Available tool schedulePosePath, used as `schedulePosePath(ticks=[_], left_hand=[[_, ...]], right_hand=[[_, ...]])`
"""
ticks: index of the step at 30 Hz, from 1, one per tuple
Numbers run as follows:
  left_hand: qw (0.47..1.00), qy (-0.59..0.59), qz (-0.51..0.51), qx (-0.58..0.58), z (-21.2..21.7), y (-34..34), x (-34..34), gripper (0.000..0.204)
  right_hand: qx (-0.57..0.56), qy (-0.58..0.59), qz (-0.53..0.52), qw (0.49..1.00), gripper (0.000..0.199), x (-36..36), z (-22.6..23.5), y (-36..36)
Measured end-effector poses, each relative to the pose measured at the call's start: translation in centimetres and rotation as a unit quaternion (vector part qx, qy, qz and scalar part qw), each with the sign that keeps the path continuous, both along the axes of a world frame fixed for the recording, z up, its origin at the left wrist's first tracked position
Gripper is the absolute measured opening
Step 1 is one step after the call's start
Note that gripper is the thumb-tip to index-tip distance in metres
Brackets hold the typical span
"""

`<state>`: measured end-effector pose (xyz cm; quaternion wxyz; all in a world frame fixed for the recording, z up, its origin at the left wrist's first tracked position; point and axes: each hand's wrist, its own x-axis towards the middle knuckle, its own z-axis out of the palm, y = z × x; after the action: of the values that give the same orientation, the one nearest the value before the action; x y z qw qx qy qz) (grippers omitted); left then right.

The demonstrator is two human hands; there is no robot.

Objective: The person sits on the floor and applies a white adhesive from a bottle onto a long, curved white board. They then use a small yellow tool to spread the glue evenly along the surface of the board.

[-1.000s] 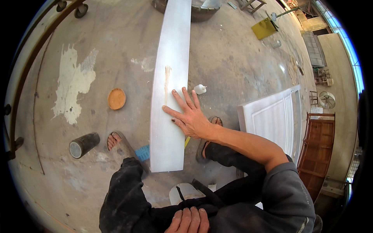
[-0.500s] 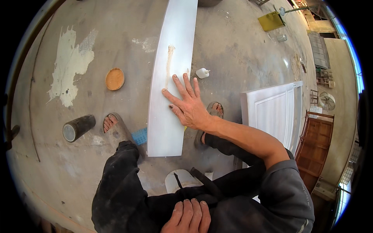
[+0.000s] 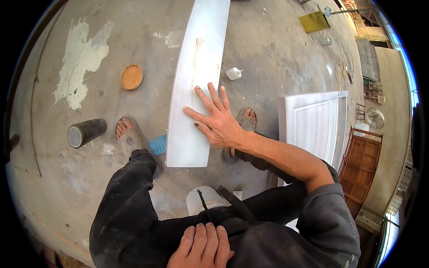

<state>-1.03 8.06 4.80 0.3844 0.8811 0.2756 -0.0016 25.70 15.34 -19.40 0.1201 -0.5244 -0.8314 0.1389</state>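
A long white-painted board [image 3: 192, 147] runs away from me between my feet. My right hand [image 3: 219, 120] lies palm down on it with the fingers spread and nothing gripped. A brownish streak [image 3: 196, 56] marks the board's surface beyond my fingertips. My left hand [image 3: 203, 245] rests on my lap at the lower edge, its fingers stretched out side by side and holding nothing. Part of its thumb is hidden. Beside the board's right edge stands a small white squeeze bottle [image 3: 233, 73].
Left of the board are a round dish of orange-brown paste [image 3: 131, 77] and a dark cylinder [image 3: 87, 133]. A blue sheet [image 3: 157, 145] lies by my left foot. A white panelled door [image 3: 310, 125] stands at right. Farther off is a yellow-green container [image 3: 313, 21].
The board and floor things sit higher in the picture. My right hand has slid slightly toward the board's near end, still flat. My left hand shows a little farther left.
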Motion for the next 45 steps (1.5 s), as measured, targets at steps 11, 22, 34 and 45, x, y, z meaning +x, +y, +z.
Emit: schedulePosePath(ticks=[11, 22, 34, 45], left_hand=[[0.93, 0.223, -0.266, 0.118, -2.2, -4.3, 0.3, 0.036], [0.832, 0.247, -0.457, 0.193, -1.9, -6.0, 4.1, 0.037], [0.842, 0.221, -0.454, 0.192, -2.8, -4.1, 2.0, 0.038], [0.845, 0.198, -0.477, 0.136, -3.3, -1.6, 2.0, 0.039]], right_hand=[[-0.021, -0.022, 0.072, 0.997, 0.056, -0.4, 0.0, -5.2], [-0.015, 0.034, 0.059, 0.998, 0.013, -6.9, 1.9, 5.9], [-0.089, -0.132, -0.032, 0.987, 0.012, -16.9, -10.9, 20.9], [-0.197, -0.232, -0.005, 0.952, 0.026, -18.3, -11.8, 22.4]])
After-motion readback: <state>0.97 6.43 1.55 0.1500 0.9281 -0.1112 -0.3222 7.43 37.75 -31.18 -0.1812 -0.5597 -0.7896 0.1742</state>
